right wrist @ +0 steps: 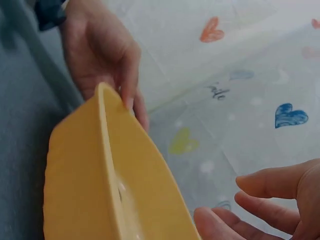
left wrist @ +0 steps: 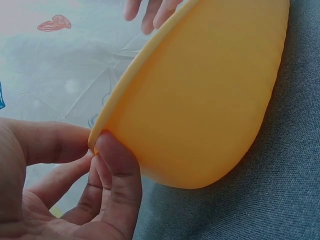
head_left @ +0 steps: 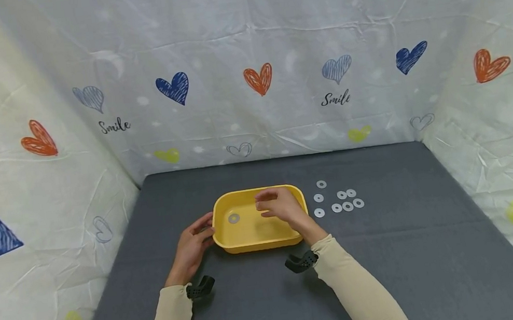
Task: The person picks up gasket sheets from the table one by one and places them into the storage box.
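Observation:
A yellow plastic tray (head_left: pixel 258 246) stands on the dark cloth in front of me. My left hand (head_left: pixel 188 253) pinches the tray's left rim between thumb and fingers, which the left wrist view (left wrist: pixel 115 172) shows close up. One flat grey washer (head_left: pixel 230 218) lies on the tray floor, left of its middle. Over the tray's right half hovers my right hand (head_left: pixel 285 209), its fingers loosely bent. In the right wrist view, thumb and fingertips (right wrist: pixel 250 182) stand apart with nothing between them.
Several more grey washers (head_left: pixel 334 208) lie spread on the dark tabletop (head_left: pixel 388 250), right of the tray. White sheeting (head_left: pixel 299 119) printed with hearts hangs along the back and both sides of the table.

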{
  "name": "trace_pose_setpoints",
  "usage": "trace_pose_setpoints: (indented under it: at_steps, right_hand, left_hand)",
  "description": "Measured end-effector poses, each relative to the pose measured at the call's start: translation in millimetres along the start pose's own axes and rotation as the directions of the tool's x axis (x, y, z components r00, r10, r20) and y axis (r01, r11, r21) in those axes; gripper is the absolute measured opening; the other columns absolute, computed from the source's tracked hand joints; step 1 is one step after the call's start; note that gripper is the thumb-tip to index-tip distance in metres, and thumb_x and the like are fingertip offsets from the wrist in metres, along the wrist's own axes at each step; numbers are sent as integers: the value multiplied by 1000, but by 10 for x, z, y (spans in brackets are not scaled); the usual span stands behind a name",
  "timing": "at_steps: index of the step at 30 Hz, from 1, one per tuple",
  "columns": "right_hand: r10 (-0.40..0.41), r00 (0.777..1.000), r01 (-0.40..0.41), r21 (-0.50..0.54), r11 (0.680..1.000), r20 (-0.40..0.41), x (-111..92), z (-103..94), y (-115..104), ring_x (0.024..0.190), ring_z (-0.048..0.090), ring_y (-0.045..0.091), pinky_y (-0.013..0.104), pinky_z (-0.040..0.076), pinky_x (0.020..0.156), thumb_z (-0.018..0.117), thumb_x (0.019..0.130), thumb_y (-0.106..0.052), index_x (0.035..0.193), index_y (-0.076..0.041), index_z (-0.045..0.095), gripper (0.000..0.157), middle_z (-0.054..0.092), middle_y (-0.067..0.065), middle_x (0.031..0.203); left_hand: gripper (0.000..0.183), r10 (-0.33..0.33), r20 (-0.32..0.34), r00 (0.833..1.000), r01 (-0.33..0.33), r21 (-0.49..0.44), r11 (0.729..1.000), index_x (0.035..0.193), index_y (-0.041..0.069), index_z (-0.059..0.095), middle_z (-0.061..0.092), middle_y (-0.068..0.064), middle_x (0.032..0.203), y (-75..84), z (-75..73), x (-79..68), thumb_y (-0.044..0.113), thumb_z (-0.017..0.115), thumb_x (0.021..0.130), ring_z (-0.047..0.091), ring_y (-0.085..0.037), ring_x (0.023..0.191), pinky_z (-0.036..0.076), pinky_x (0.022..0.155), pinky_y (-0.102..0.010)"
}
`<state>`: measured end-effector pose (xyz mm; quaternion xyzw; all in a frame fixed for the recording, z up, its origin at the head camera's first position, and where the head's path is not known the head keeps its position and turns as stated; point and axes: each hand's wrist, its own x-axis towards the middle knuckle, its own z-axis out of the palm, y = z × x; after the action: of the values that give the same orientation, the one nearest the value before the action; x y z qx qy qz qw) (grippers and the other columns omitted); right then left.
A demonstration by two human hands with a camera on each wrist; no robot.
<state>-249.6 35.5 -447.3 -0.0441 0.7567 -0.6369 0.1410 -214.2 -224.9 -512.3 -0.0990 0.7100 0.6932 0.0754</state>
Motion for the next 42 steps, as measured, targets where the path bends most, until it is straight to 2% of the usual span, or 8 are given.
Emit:
trace_pose_setpoints:
  at_steps: [8,13,17,19,28,31,37,42]
  right_hand:
    - [-63,996,62,-14,998,-57,-117,-255,-1,100,70,30,36,60,80,71,88,-6,108,-5,72,21,69,14,108]
    - [-89,992,87,-27,996,-88,-204,-438,46,101,69,32,39,59,84,70,89,-7,109,-4,72,20,68,15,109]
    - [-95,989,90,-48,995,-113,-262,-583,86,104,68,35,43,57,89,70,90,-10,111,-3,70,22,67,16,112]
    - [-107,985,97,-85,992,-133,-286,-662,111,103,68,34,42,58,88,70,90,-13,111,-5,71,22,68,15,111]
    - [-186,963,124,-292,949,-194,-422,-1063,278,103,69,26,39,57,84,67,92,-19,115,-11,70,24,70,10,115]
    - [-198,956,123,-321,939,-215,-452,-1185,337,104,69,26,40,57,83,67,93,-20,117,-13,69,25,70,9,117]
    - [-267,936,175,-358,917,-228,-478,-1403,455,105,68,31,41,57,79,67,94,-21,124,-9,66,32,68,13,119]
    - [-273,927,152,-409,900,-257,-478,-1569,557,106,67,31,42,56,85,66,94,-23,125,-9,65,34,69,15,118]
  left_hand:
    - [49,9,8,1000,-9,-12,1000,145,14,49,52,-6,126,-1,-9,8,11,60,97,59,-11,104,55,82,-21]
    - [48,3,-3,1000,-3,3,1000,144,15,50,53,-3,123,-19,-15,16,11,60,97,58,-12,104,55,81,-22]
    - [48,1,-8,1000,-1,9,1000,144,16,51,53,-5,126,-22,-14,10,11,59,97,58,-13,106,55,82,-22]
    - [48,5,1,1000,-5,2,1000,144,15,50,52,-9,129,-14,-8,-9,11,59,97,58,-15,107,54,82,-22]
    - [48,-2,18,1000,3,-32,999,145,14,49,49,-12,132,-5,21,-40,10,58,98,58,-17,110,54,83,-21]
    - [48,-2,14,1000,2,-39,999,145,13,49,49,-13,132,-5,21,-38,9,58,98,58,-18,110,55,82,-22]
    - [48,-3,9,1000,3,-41,999,145,13,49,49,-13,133,-10,13,-24,9,58,98,57,-19,111,54,82,-21]
    - [48,-11,6,1000,12,-41,999,146,15,48,48,-13,136,6,7,-24,10,57,98,56,-19,113,54,82,-21]
